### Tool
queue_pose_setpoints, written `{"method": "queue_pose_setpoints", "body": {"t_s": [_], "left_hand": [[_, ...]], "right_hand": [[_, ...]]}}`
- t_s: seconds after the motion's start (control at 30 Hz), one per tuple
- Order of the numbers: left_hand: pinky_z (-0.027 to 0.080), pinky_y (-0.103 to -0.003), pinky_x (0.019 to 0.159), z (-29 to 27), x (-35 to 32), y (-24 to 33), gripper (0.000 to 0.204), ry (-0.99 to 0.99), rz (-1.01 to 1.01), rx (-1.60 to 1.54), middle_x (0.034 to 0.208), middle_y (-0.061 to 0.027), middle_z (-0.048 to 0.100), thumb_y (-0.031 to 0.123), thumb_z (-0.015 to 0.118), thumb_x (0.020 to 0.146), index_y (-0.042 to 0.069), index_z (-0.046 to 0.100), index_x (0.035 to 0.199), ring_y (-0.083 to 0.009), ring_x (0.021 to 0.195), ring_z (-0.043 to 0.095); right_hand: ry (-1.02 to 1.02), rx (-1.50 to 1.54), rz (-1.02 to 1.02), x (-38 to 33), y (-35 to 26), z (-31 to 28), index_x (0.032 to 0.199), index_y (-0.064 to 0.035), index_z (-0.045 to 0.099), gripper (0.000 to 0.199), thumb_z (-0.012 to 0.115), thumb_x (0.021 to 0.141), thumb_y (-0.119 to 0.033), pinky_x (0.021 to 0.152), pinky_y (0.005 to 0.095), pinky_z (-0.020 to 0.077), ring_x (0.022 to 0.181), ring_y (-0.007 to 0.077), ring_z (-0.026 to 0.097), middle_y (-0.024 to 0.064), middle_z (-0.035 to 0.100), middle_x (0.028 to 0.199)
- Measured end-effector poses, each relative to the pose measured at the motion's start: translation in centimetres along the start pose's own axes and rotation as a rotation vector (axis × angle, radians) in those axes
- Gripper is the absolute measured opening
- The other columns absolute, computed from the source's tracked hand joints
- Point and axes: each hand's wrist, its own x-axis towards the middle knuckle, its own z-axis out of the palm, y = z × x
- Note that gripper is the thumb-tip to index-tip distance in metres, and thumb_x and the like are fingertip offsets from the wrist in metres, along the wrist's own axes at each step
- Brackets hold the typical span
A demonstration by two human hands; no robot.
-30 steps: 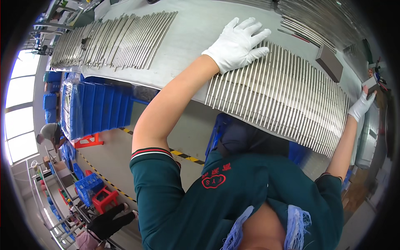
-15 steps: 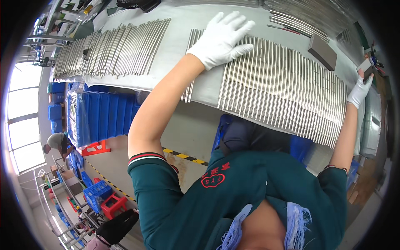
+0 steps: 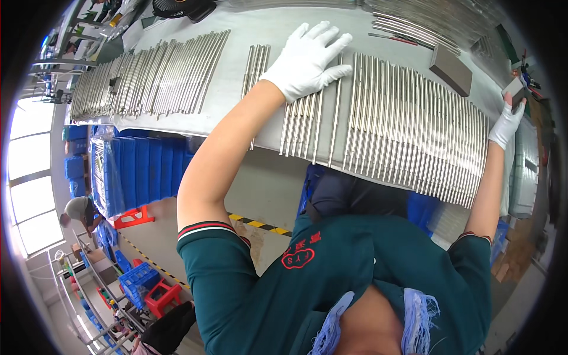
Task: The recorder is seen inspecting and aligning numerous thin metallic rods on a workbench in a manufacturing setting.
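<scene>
My left hand (image 3: 310, 62), in a white glove, lies flat with its fingers spread over a small group of metal rods (image 3: 300, 127). A single rod (image 3: 336, 118) stands apart just right of this group. Farther right, a wide row of shiny metal rods (image 3: 414, 127) lies side by side on the pale table covering. Over by the table's right side my right hand (image 3: 507, 125), gloved with bare fingertips showing, grips a small grey block with a pale face (image 3: 513, 89). Left of my left hand is another narrow group of rods (image 3: 255, 62), partly hidden by my arm.
A longer row of rods (image 3: 154, 77) covers the table's left part. A brown-grey block (image 3: 451, 70) and a thin red-and-dark tool (image 3: 395, 38) lie beyond the wide row. Blue crates (image 3: 142, 171) stand below the table at left. A person (image 3: 80, 212) bends farther off.
My left hand has shifted slightly left, and a group of rods under it now lies apart from the wide row, with a gap. My right hand keeps hold of the grey block.
</scene>
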Motion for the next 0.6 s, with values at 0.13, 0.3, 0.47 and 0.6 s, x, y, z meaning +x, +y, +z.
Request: {"method": "queue_pose_setpoints", "body": {"t_s": [0.13,0.3,0.47,0.6], "left_hand": [[0.032,-0.054,0.114,-0.7,-1.1,-1.1,0.065,-0.017,-0.016,0.054,0.140,-0.0206,0.053,0.056,0.047,0.098,0.009,0.050,0.142,-0.0398,0.136,0.044],[0.031,-0.053,0.114,0.1,0.8,1.3,0.065,0.011,0.022,0.023,0.140,-0.0201,0.053,0.056,0.047,0.098,0.009,0.050,0.143,-0.0387,0.137,0.043],[0.030,-0.053,0.114,1.4,2.9,3.7,0.065,0.051,0.093,-0.088,0.140,-0.0190,0.052,0.057,0.046,0.098,0.008,0.050,0.141,-0.0371,0.137,0.042],[0.031,-0.053,0.114,0.8,2.8,3.5,0.066,0.034,0.133,-0.087,0.140,-0.0183,0.052,0.058,0.047,0.097,0.008,0.050,0.141,-0.0361,0.137,0.042]], "right_hand": [[-0.008,-0.064,-0.008,-0.1,-0.5,0.1,0.148,0.0129,0.029,0.093,0.074,0.088,-0.043,0.115,0.0332,0.0291,0.138,0.0271,0.041,0.0242,0.039,0.151],[0.010,-0.051,-0.010,-0.1,-0.4,0.0,0.148,0.0129,0.030,0.094,0.075,0.088,-0.043,0.115,0.0333,0.0287,0.138,0.0271,0.041,0.0241,0.040,0.150],[0.005,-0.063,0.009,-0.3,-0.8,0.5,0.151,0.0094,0.029,0.091,0.072,0.089,-0.043,0.116,0.0334,0.0262,0.142,0.0271,0.036,0.0243,0.034,0.155],[0.027,-0.015,0.046,-0.4,-1.3,0.2,0.151,0.0096,0.028,0.095,0.073,0.088,-0.045,0.116,0.0333,0.0263,0.142,0.0267,0.036,0.0244,0.034,0.155]]}}
